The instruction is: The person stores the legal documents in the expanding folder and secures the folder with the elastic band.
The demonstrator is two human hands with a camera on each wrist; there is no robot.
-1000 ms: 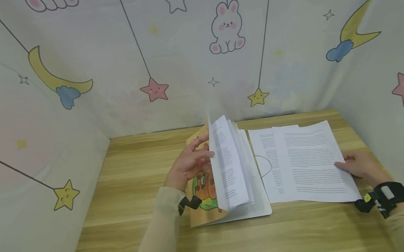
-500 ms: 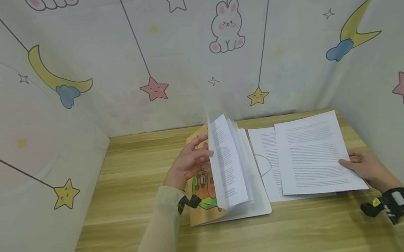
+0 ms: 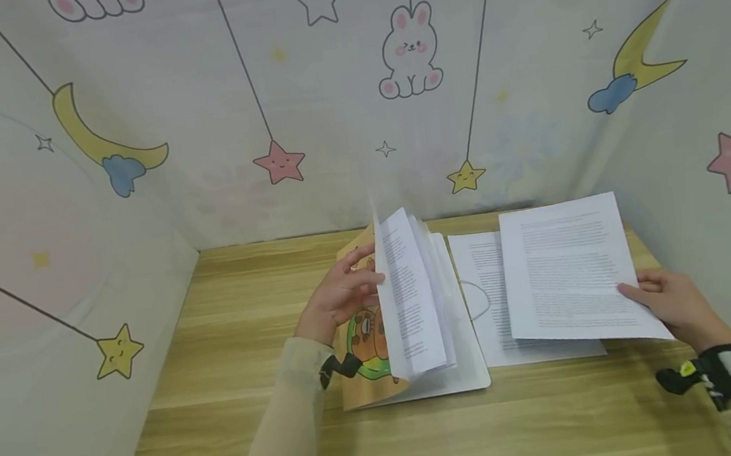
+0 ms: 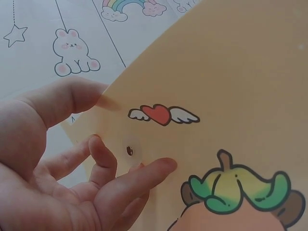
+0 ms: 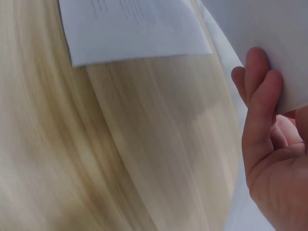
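Observation:
My left hand (image 3: 345,292) pinches the raised orange cover and front leaf of a folder (image 3: 371,392). Cartoon pictures decorate its outside, including a winged heart (image 4: 159,114) near the fingers in the left wrist view. Printed pages (image 3: 411,293) stand partly fanned inside. Over at the right, my right hand (image 3: 683,304) grips a printed sheet (image 3: 563,260) by its lower right edge, thumb on top and fingers beneath. That sheet is raised off the table and tilted. Beneath it lies another printed sheet (image 3: 479,261), partly covered.
A thin pale loop (image 3: 486,297) sticks out from the folder's right edge over the lower sheet. Everything rests on a wood-grain table (image 3: 239,357). White cloth walls (image 3: 340,98) with cartoon prints stand close behind and at both sides.
My right hand has lifted the upper printed sheet and shifted it right and away from me, uncovering more of the sheet below. The left hand and folder stay nearly still.

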